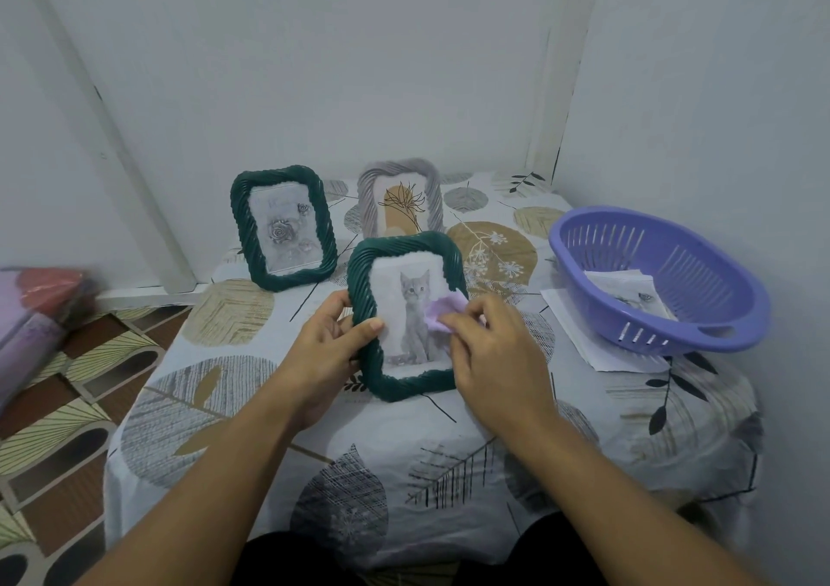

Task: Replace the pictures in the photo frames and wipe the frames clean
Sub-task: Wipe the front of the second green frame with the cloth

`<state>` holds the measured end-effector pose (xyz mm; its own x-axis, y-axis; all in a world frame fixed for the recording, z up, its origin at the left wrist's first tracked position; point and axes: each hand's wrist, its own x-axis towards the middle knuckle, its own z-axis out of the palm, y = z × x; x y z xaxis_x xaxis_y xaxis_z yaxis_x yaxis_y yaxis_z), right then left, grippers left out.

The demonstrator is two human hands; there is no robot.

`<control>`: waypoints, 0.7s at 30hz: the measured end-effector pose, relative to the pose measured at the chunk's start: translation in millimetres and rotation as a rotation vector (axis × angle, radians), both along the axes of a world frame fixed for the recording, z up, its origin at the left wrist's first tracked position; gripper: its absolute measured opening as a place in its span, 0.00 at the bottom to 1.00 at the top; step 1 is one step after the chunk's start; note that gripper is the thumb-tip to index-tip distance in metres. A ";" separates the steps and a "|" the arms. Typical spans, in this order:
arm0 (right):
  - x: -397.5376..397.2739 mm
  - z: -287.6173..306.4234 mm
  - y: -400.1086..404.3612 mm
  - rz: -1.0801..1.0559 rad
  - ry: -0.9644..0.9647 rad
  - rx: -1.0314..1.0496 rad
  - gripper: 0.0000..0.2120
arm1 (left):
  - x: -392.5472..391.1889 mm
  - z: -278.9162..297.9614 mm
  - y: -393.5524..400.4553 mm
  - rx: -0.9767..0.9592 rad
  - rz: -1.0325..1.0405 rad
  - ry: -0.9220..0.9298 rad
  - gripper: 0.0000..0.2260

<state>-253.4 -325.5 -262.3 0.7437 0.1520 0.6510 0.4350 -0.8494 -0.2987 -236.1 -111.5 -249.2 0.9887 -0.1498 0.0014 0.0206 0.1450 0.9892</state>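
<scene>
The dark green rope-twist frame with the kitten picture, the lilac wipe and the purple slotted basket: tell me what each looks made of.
The dark green rope-twist frame with the kitten picture looks like moulded plastic or resin: slightly glossy, even-coloured ridges. The lilac wipe under the right hand seems thin soft cloth or tissue; it crumples into folds. The purple slotted basket is probably plastic: smooth, uniform, moulded slots.

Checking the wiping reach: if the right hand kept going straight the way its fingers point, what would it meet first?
Likely the lilac cloth it already pinches, pressed on the cat frame; past that, the left hand gripping the frame's left edge. Depth is unclear.
</scene>
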 end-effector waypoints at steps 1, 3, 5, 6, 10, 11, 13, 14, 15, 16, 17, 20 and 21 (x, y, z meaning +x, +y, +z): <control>1.2 2.8 -0.6 0.001 0.015 0.054 0.10 | -0.2 0.2 -0.4 0.000 0.000 0.002 0.13; 7.1 11.2 -4.1 -0.029 0.037 0.204 0.11 | -0.9 0.9 -1.4 -0.011 -0.002 0.010 0.13; 17.1 19.1 -11.4 -0.082 0.062 0.326 0.12 | -1.1 1.6 -2.0 -0.035 -0.005 0.025 0.13; 23.1 21.7 -15.9 -0.112 0.082 0.354 0.12 | -0.9 1.7 -2.0 -0.047 -0.003 0.033 0.13; 39.5 18.5 -34.8 -0.218 0.246 0.269 0.12 | 0.5 0.9 -2.8 -0.045 0.017 0.052 0.13; 41.4 15.6 -38.2 -0.229 0.307 0.227 0.13 | 0.6 0.8 -3.0 -0.043 0.022 0.057 0.13; 43.0 11.1 -43.2 -0.256 0.415 0.134 0.14 | 0.1 0.8 -3.0 -0.042 0.035 0.069 0.11; 42.6 10.3 -44.4 -0.274 0.462 0.081 0.14 | 0.1 0.8 -2.7 -0.046 0.044 0.077 0.10; 41.9 10.3 -44.8 -0.290 0.497 0.036 0.15 | 0.5 0.5 -2.3 -0.055 0.053 0.086 0.10; 40.8 10.6 -44.3 -0.298 0.517 0.011 0.15 | 0.8 0.3 -1.7 -0.067 0.058 0.098 0.09; 39.8 10.7 -43.5 -0.299 0.514 0.006 0.15 | 1.3 0.4 -1.4 -0.078 0.063 0.112 0.09; 36.5 13.6 -36.7 -0.237 0.379 0.077 0.13 | 2.0 4.2 2.0 -0.084 0.080 0.138 0.09; 37.6 15.2 -33.4 -0.191 0.341 0.134 0.13 | 2.3 6.3 3.9 -0.079 0.086 0.140 0.09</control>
